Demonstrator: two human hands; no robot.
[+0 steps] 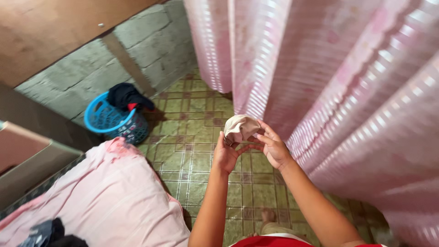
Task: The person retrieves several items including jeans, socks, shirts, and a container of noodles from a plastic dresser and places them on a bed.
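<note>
A small bundle of beige cloth [241,126] is held up in front of me, over the tiled floor. My left hand [225,154] grips it from below with the fingers curled around its lower edge. My right hand [270,146] holds its right side, thumb and fingertips pinching the fabric. Both forearms reach up from the bottom of the view. The bundle is balled up, so its full shape is hidden.
A pink striped curtain [347,91] hangs close on the right. A blue laundry basket [112,120] with dark clothes stands by the grey block wall [137,50]. A pink sheet [109,196] covers a bed at lower left. The floor is green patterned tile [192,132].
</note>
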